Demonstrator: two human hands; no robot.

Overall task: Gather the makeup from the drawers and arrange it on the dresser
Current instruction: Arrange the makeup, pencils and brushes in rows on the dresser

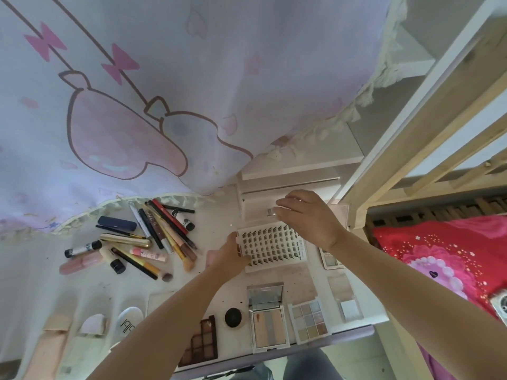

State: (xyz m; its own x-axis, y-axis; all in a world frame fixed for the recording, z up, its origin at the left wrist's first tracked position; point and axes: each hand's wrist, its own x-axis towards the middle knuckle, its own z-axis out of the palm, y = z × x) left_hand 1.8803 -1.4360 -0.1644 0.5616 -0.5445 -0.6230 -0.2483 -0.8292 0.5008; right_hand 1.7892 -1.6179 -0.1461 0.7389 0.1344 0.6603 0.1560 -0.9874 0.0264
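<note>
- On the dresser [277,281], centre: lash tray [270,246], thin, stiff, light; its lash clusters look delicate, so hold the rim.
- Left of the tray: left hand [229,256] pinching its edge.
- Behind the tray: right hand [307,215], fingers curled over a small silver object [270,212]; grip unclear.
- Further left: brushes and pencils [153,237]; before the tray, palettes [308,322] near the front edge, leaving little room.

A bedroom in a home: a white dresser [290,281] strewn with makeup brushes [164,242] and eyeshadow palettes [308,322] stands beside a wooden bed frame [417,149]. A cartoon-print curtain [137,105] hangs above; red floral bedding [439,250] lies alongside.
</note>
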